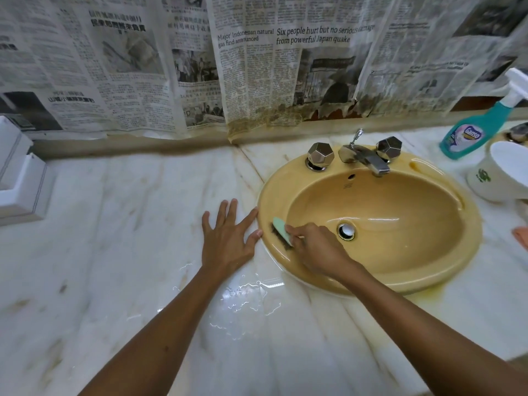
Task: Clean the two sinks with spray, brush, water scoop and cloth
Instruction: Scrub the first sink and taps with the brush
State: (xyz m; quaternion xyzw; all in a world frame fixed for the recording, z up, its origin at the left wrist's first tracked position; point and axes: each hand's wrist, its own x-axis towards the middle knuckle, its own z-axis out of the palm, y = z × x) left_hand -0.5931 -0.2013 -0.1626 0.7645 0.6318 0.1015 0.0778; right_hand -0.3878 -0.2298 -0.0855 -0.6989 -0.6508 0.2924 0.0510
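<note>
Head view, looking down on a white marble table (120, 252) with a yellow oval sink (445, 270) set toward its right side.

Right hand (320, 250) reaching over the sink's near-left rim, grip clenched around a pale green brush (281, 228), dark bristles pressed against the inner left wall of the basin just below the rim. Left hand (225, 238) flat on the table just beside the sink's left rim, fingers spread and straight, grip released, thumb tip and forefinger tip at the rim's edge.

Chrome drain (346, 231) at the basin's bottom, just right of the brush hand. Chrome faucet (368, 160) on the sink's far rim, between two faceted metal knobs (320, 157).

Teal spray bottle (468, 134) with a white trigger head upright near the table's far right edge, beyond the sink. White water scoop (497, 172) just in front of the bottle, tilted, right of the sink at the right edge. Sliver of pinkish cloth (520, 235) at the right edge, nearer than the scoop.

Puddle of water (248, 295) on the table near the sink's near-left rim, between the two forearms. White box-like fixture (20, 178) at the table's far left edge. Sheets of newspaper (257, 67) covering the wall behind the table, lower edges stained and torn behind the sink.
</note>
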